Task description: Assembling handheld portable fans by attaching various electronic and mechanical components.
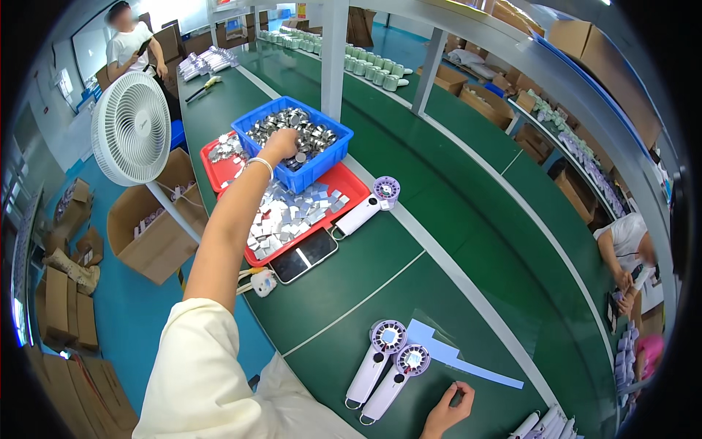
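My left arm stretches forward over the bench, and my left hand dips into a blue plastic bin of small round metal caps. Its fingers are curled down among the caps; what they grip is hidden. Below the bin is a red tray with many small silver square pieces. Closer to me, two white and purple handheld fans lie side by side. My right hand rests just right of them, fingers curled round something small and dark. A light-blue strip sheet lies beyond it.
A third handheld fan and a phone lie by the tray. A white standing fan is at the left, above cardboard boxes. A metal post rises behind the bin. A person stands far left; another sits at right.
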